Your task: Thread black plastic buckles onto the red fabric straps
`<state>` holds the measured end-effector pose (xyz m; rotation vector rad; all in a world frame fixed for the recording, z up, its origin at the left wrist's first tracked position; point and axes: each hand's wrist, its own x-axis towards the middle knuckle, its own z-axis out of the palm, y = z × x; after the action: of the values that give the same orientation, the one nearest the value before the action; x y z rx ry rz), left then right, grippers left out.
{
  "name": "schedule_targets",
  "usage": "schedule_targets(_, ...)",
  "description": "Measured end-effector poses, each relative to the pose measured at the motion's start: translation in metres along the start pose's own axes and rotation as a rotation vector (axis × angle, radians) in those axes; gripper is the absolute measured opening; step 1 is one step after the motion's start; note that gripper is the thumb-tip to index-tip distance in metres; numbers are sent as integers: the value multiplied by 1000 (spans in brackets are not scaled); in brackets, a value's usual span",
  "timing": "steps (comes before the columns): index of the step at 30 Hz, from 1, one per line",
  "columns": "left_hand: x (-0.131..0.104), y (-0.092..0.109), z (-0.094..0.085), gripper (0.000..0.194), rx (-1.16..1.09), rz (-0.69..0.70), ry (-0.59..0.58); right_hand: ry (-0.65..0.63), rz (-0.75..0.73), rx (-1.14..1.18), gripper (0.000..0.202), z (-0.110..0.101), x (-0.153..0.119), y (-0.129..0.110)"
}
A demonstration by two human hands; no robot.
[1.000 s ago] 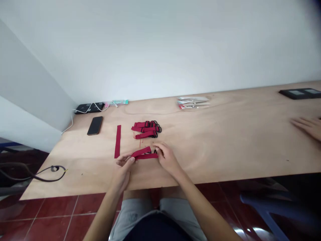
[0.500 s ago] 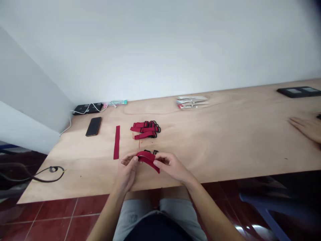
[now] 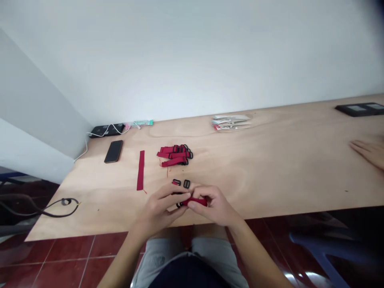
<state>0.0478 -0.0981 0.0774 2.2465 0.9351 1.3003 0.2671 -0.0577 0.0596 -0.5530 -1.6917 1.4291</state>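
Observation:
Between both hands, close to the table's front edge, is a folded red strap [image 3: 198,201]. My left hand [image 3: 163,204] pinches its left end, where a bit of black hardware shows under the fingers. The right end is gripped by my right hand [image 3: 213,204], thumb in front. Just beyond the fingers lie a black buckle [image 3: 186,184] and a black ring [image 3: 176,182]. Farther back sits a pile of red straps [image 3: 175,155] fitted with black buckles and rings. A flat red strip [image 3: 141,170] lies to the left of them.
A phone [image 3: 113,151] and a black box [image 3: 106,130] with a white cable lie at the left. Plastic packets [image 3: 230,122] rest near the wall. At the right are a black device [image 3: 360,109] and another person's hand [image 3: 367,152]. A black cable [image 3: 57,212] crosses the left edge.
Both hands have moved closer together, and the strap between them is now more folded and mostly covered. My left hand has shifted right. The black buckle and ring are more exposed.

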Motion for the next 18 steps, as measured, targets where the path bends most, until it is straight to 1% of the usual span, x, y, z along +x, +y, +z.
schedule_targets(2,-6,-13,6,39,38,-14,-1,-35,11,14,38,-5,-4,-4)
schedule_targets(4,-14,-29,14,32,75,-82,45,-15,31,67,39,-12,-11,-2)
schedule_targets(7,-24,-52,26,25,83,-187,96,86,66,209,42,-22,-25,3)
schedule_targets(10,-32,-68,37,17,132,-356,104,208,79,370,42,-28,-34,5)
schedule_targets(12,-36,-74,42,15,154,-433,101,296,83,403,37,-29,-36,5)
schedule_targets(13,-38,-76,44,14,155,-450,94,340,79,393,34,-29,-35,4)
schedule_targets(15,-39,-77,47,10,151,-440,73,406,61,348,28,-27,-32,4)
schedule_targets(18,-34,-72,47,12,182,-401,47,429,53,247,23,-21,-25,7)
